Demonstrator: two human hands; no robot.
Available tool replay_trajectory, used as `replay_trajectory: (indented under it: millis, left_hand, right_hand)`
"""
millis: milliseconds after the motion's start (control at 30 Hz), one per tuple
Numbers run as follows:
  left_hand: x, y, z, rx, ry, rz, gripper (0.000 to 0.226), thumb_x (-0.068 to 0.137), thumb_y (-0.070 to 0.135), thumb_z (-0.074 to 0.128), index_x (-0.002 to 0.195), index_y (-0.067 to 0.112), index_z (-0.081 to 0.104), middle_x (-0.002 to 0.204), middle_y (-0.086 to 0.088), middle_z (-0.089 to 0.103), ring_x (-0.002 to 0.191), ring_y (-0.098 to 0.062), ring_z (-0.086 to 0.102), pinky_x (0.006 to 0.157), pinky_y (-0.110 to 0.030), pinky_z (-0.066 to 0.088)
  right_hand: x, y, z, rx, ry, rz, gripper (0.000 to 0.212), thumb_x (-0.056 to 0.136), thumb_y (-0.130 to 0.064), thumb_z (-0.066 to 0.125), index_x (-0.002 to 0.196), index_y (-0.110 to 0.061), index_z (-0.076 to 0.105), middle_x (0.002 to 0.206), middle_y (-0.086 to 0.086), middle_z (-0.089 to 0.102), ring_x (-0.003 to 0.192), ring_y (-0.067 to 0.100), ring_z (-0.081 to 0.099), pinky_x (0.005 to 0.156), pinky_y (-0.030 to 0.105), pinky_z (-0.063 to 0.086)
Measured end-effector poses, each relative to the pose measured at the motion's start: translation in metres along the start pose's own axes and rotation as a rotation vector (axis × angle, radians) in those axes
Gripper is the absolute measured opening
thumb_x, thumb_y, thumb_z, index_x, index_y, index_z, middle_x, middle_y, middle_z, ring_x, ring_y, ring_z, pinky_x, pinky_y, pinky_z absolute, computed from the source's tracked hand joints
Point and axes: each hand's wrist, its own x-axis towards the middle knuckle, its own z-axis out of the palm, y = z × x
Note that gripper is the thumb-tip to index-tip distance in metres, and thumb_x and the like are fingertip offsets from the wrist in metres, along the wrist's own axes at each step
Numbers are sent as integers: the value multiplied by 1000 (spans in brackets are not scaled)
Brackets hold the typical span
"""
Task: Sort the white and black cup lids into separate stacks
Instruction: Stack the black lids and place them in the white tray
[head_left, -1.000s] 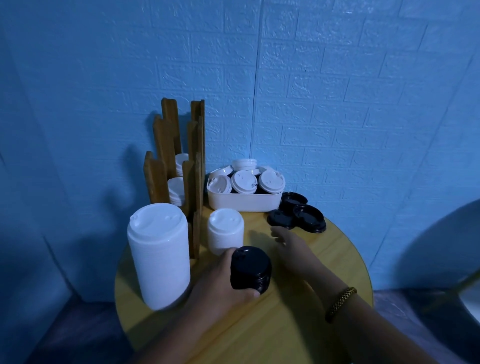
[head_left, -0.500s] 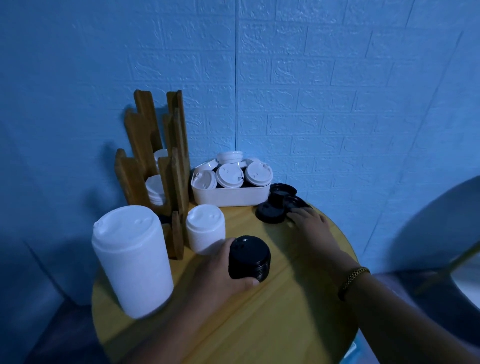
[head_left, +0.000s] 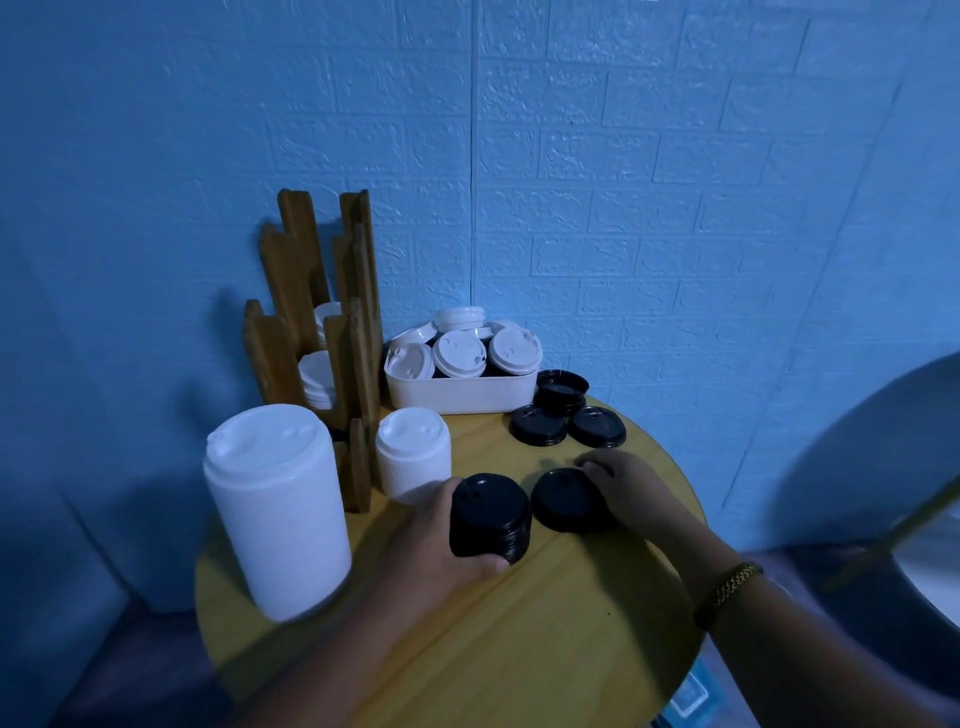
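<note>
Head | lid tub (head_left: 462, 399) 12 o'clock, rack (head_left: 358, 322) 10 | left hand (head_left: 441, 543) grips black stack (head_left: 488, 512); right hand (head_left: 626, 483) fingers curled on black lid (head_left: 566, 501)

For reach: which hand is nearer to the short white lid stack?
Left. The left hand grips the black stack just in front of the short white lid stack; the right hand holds a black lid farther right.

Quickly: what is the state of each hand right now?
Left hand: closed around the stack of black lids.
Right hand: holding a single black lid by its edge.
</note>
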Motion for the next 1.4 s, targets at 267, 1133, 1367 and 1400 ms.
replay_trajectory:
  millis: [267,1133,1367,1400]
  left_hand:
    - [-2,3,1,47,40,11,100,71,55,86,151,35,29,149,15,42,129,-4,40,99,-24,38]
    - [-8,15,-9,29,-16,-15,103,73,49,87,154,34,26,148,13,42,136,-10,42,100,-26,41]
    - [-7,15,-10,17,-34,-37,107,71,50,88,154,34,23,151,10,43,133,-10,43,103,-30,45]
    - [-7,14,-10,16,-39,-43,111,71,51,88,156,34,19,154,9,40,136,-12,42,105,-30,45]
  right_hand:
    - [-16,-10,26,-395,-75,-49,77,84,-72,55,145,-29,41,138,0,43,127,22,42,103,39,41]
    - [-33,-51,19,142,-431,-310,80,82,-22,79,149,-33,36,138,-16,48,122,-9,45,91,2,37]
    - [-25,-72,16,50,-524,-339,78,82,-19,77,147,-35,36,132,-18,46,117,-5,48,92,11,44]
    - [-24,-74,15,43,-550,-344,77,82,-19,77,146,-35,36,132,-18,46,117,-3,48,92,14,47]
